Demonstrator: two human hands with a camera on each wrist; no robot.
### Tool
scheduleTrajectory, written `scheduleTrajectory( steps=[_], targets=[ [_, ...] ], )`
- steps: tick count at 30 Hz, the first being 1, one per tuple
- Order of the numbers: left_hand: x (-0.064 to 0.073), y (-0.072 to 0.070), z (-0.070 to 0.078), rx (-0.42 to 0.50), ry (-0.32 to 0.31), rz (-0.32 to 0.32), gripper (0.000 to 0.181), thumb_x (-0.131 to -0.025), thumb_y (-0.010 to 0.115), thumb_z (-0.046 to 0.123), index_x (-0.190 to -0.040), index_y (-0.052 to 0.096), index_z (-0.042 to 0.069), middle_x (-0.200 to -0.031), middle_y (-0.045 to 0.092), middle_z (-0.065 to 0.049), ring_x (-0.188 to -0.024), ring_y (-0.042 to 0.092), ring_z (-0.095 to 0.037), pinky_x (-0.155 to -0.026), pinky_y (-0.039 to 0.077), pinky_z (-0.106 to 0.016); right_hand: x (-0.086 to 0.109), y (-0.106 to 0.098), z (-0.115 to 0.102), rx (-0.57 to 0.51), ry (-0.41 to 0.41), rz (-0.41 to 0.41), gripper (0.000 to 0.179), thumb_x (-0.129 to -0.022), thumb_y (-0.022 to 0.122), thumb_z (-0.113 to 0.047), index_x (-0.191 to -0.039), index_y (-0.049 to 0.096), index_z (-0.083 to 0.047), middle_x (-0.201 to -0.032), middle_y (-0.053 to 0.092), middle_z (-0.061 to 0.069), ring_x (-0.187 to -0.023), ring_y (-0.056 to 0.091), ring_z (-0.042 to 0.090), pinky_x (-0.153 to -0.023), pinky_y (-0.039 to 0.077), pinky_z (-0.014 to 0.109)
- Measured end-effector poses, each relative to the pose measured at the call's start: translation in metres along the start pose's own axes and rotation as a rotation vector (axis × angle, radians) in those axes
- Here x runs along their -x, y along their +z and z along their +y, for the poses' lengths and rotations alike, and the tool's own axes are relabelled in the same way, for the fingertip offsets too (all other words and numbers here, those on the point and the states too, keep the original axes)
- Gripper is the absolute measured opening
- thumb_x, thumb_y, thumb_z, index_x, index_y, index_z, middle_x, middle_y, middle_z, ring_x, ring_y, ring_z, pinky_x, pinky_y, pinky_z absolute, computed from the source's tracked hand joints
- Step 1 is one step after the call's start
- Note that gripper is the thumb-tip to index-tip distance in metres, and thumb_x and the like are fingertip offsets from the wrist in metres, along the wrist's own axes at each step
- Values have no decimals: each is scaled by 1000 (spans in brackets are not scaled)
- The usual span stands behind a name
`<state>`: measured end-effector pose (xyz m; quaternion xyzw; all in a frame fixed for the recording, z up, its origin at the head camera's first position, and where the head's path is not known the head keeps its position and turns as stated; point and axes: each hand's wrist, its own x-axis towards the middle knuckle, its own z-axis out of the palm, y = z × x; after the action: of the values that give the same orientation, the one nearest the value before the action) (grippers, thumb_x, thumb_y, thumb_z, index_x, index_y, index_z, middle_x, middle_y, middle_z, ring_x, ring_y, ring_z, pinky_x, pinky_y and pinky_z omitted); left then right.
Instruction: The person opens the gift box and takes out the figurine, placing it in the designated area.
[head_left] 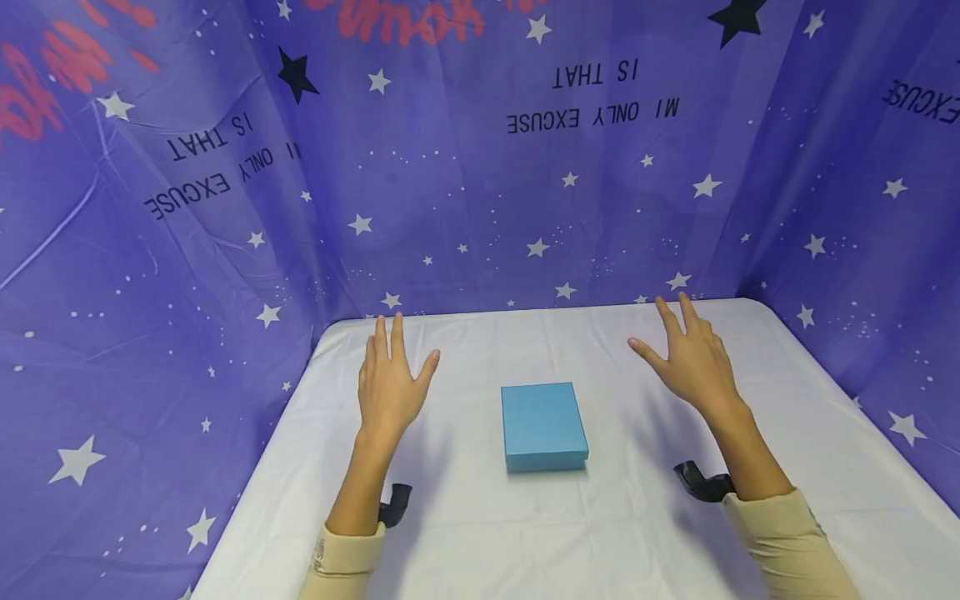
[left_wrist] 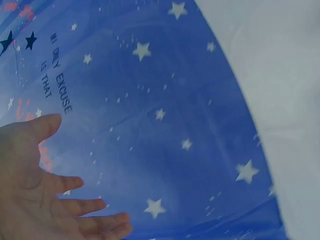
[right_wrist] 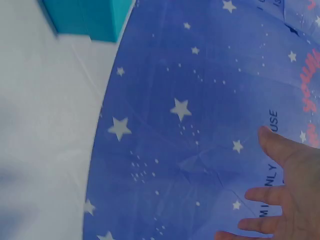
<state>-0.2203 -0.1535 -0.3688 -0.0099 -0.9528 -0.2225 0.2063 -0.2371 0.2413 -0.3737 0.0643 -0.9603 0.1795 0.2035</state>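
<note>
A blue rectangular box (head_left: 542,421) with its lid on lies near the middle of the white-covered table. To its left, my left hand (head_left: 390,385) hovers over the table with fingers straight and thumb spread, holding nothing. On the other side my right hand (head_left: 693,358) is held up likewise, fingers extended, apart from the box. The left wrist view shows the left hand (left_wrist: 55,195) with its palm bare. In the right wrist view the right hand (right_wrist: 295,190) is also bare, and part of the box (right_wrist: 87,20) appears at the top left.
The white tablecloth (head_left: 480,533) covers the table. Purple curtains (head_left: 480,183) with stars and lettering enclose its back and both sides. A black curved mount sits at the left wrist (head_left: 395,505) and another at the right wrist (head_left: 701,483).
</note>
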Motion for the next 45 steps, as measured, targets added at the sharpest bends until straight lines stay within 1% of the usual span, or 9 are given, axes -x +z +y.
scheduleTrajectory(
  steps=[5,8,10,16,18,20,25,33,45],
  targets=[
    [20,29,9,79,-54,-19,77,-91,46,53,-149,12,16,-153,10,-11,-111,47,-39,-86,41,-52,13,16,-4,-54,50,0,77,-89,53,-52,-144,28,-5,-147,17,27,-114,36,55,-88,30,68],
    [29,49,12,119,-78,-48,76,-91,46,52,-149,13,16,-153,14,-11,-108,51,-39,-83,44,-51,19,27,-4,-91,79,-12,76,-89,52,-51,-144,28,-4,-147,18,27,-118,34,56,-88,31,69],
    [35,62,13,137,-84,-57,75,-92,47,50,-149,15,14,-151,17,-13,-106,54,-39,-81,46,-50,23,36,-4,-118,89,-33,76,-90,51,-51,-144,28,-3,-146,18,28,-115,40,54,-85,36,67],
    [50,95,13,185,-99,-119,72,-93,44,50,-148,17,11,-149,23,-14,-92,61,-37,-69,50,-47,34,60,-2,-200,100,-123,76,-91,49,-52,-144,27,-2,-145,20,28,-86,61,37,-66,48,53],
    [55,103,13,218,-93,-144,72,-94,43,50,-148,18,10,-149,24,-15,-96,59,-39,-70,50,-49,38,68,0,-229,99,-138,75,-91,49,-51,-144,27,-1,-145,21,28,-85,60,36,-70,47,53],
    [59,111,12,252,-86,-169,72,-94,41,50,-148,18,9,-148,25,-17,-106,54,-41,-77,49,-51,42,76,1,-267,93,-155,74,-92,50,-48,-143,28,0,-144,22,30,-97,56,41,-81,43,58],
    [65,123,13,362,-93,-226,70,-96,39,49,-147,20,6,-147,26,-19,-129,33,-39,-99,33,-54,51,99,0,-353,78,-192,73,-92,51,-46,-143,28,2,-142,24,31,-125,29,50,-98,26,64],
    [68,139,16,507,-104,-335,68,-96,36,49,-147,20,6,-145,33,-17,-131,30,-36,-105,25,-51,60,125,-9,-478,94,-226,70,-93,49,-45,-142,31,2,-142,29,28,-128,28,46,-102,24,59],
    [73,154,26,569,-61,-368,70,-96,37,49,-146,21,3,-145,32,-18,-131,30,-36,-106,24,-50,68,143,-26,-619,157,-367,72,-94,44,-50,-144,28,-1,-143,31,25,-131,26,42,-105,21,56]
  ],
)
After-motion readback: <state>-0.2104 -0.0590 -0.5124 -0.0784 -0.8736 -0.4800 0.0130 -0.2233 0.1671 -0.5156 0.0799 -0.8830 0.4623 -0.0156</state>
